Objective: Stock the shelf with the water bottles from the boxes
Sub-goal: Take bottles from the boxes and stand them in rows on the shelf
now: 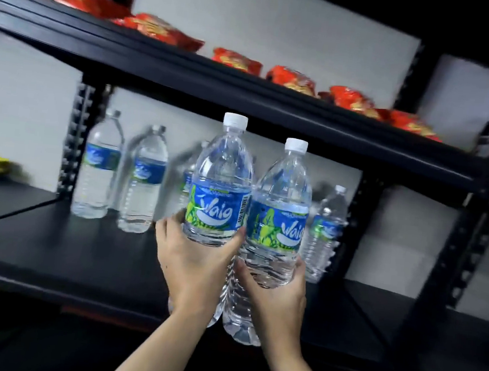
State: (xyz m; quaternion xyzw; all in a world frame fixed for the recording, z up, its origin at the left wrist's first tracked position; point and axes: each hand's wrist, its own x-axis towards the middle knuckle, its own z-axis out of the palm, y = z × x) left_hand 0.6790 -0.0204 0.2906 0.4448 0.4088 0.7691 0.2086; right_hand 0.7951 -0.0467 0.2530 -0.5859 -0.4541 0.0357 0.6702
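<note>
Right now my left hand (195, 259) wraps one water bottle (221, 189) and my right hand (276, 295) grips a second bottle (283, 208), both upright, side by side (labels facing me), before the shelf (78, 245). Farther back, stocked bottles (99, 168) stand at ten and two o'clock, with red packets (163, 31) above at twelve.

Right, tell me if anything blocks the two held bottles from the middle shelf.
Nothing visible does. The black shelf board is bare ahead of the clear blue-labelled bottle in the left hand and the second bottle in the right hand; stocked bottles stand only along the back.
</note>
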